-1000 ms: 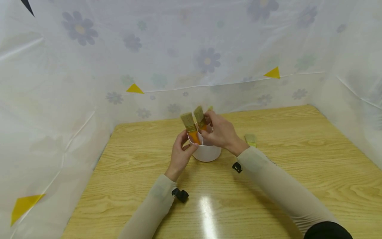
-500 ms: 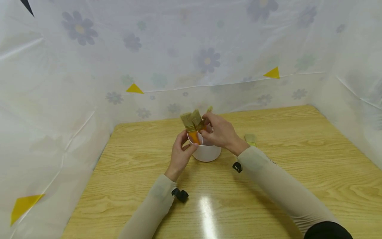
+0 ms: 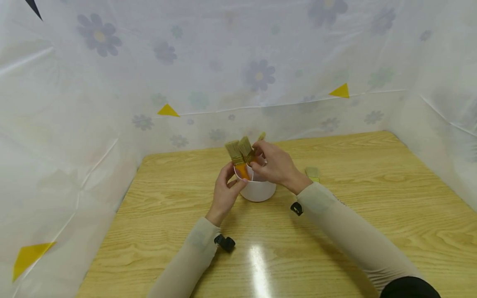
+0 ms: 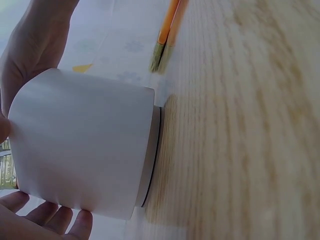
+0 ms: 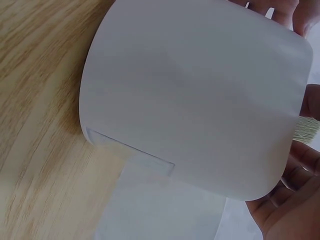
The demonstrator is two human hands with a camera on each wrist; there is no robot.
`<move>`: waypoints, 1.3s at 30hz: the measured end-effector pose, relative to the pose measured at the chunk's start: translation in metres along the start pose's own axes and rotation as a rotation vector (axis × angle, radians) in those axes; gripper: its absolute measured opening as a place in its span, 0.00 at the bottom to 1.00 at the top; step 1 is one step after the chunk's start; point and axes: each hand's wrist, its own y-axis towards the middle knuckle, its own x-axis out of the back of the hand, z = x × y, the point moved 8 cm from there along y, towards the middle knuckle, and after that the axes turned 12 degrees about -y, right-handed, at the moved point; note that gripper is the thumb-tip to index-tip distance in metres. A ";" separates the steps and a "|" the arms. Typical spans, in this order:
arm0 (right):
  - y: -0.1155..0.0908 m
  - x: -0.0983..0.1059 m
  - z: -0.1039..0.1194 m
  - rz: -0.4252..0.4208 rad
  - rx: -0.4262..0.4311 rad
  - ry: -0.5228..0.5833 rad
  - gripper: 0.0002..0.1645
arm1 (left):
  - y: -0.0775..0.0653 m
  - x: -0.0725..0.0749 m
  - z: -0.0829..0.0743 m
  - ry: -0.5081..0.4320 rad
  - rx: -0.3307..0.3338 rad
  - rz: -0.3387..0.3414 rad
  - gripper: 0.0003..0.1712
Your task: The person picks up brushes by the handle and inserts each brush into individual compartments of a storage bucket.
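A white round container (image 3: 258, 191) with a divider inside stands on the table. My left hand (image 3: 225, 193) grips its left side, thumb at the rim and fingers along the outer wall. A paintbrush (image 3: 234, 154) with an orange handle stands in it, bristles up, close to my left thumb. My right hand (image 3: 275, 164) is over the right rim, pinching a second paintbrush (image 3: 245, 147) whose bristles lean left against the first. A third bristle tip (image 3: 262, 135) shows behind the right hand. In the right wrist view, bristles (image 5: 306, 130) show beside the right thumb; the handles' lower ends are hidden.
Another paintbrush (image 3: 313, 174) lies on the wooden table (image 3: 179, 231) right of the container, partly behind my right forearm. A flower-patterned white sheet (image 3: 208, 74) hangs along the back and sides. Yellow triangles (image 3: 340, 91) mark it.
The paintbrush at my right fingers has tilted left and slightly lower, toward the other bristles; the right hand shifted slightly left with it. My left hand and the container have stayed put.
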 end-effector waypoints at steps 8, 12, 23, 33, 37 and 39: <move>-0.004 0.005 -0.003 0.023 -0.028 0.037 0.26 | 0.001 0.000 0.001 -0.011 -0.008 -0.004 0.34; -0.007 0.009 -0.007 0.018 -0.059 0.048 0.26 | 0.001 0.001 0.003 -0.020 0.001 -0.013 0.34; -0.023 0.032 -0.018 -0.047 -0.080 0.078 0.26 | 0.002 0.000 0.004 -0.042 0.017 -0.021 0.34; -0.034 0.043 -0.029 -0.107 -0.091 0.100 0.25 | 0.001 0.000 0.005 -0.051 0.026 -0.018 0.35; -0.037 0.046 -0.031 -0.125 -0.088 0.111 0.24 | 0.001 0.000 0.005 -0.067 0.038 -0.026 0.36; -0.039 0.047 -0.031 -0.129 -0.088 0.113 0.24 | 0.001 0.000 0.005 -0.070 0.036 -0.028 0.35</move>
